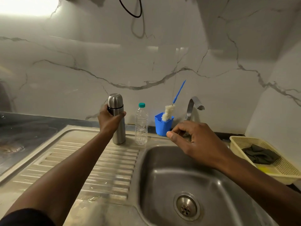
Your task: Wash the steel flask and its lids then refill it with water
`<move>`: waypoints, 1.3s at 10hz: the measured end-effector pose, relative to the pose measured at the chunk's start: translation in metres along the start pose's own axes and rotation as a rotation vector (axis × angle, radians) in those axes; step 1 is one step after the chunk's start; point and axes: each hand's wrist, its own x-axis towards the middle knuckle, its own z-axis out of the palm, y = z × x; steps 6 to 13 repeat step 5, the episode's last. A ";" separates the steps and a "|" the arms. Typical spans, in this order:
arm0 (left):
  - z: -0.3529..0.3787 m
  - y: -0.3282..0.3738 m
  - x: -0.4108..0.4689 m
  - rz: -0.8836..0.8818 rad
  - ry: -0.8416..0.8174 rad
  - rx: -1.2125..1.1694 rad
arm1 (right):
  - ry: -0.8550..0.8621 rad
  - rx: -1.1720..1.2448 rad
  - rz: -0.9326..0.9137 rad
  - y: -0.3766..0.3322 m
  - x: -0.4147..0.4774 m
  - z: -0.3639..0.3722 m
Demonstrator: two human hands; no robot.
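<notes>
A steel flask (118, 132) with its cap on stands upright at the back of the ribbed draining board (97, 163). My left hand (109, 121) is wrapped around the flask's upper body, just under the cap. My right hand (195, 142) hovers over the back edge of the sink basin (171, 176), below the tap (193, 105), fingers loosely curled and holding nothing that I can see. A clear plastic water bottle (141, 126) with a teal cap stands right of the flask.
A blue cup (162, 126) holding a bottle brush (169, 111) with a blue handle stands by the tap. A cream plastic basket (280, 167) with a dark cloth and something yellow sits to the right of the sink. The drain (186, 207) lies near the basin's front. A marble wall runs behind.
</notes>
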 end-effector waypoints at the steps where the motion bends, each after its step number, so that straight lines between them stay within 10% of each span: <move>1: 0.002 0.001 -0.002 -0.025 -0.027 -0.012 | -0.012 0.000 0.009 -0.003 -0.004 -0.002; 13: -0.020 0.027 -0.045 0.038 -0.053 0.073 | 0.052 -0.072 0.030 -0.035 -0.030 -0.037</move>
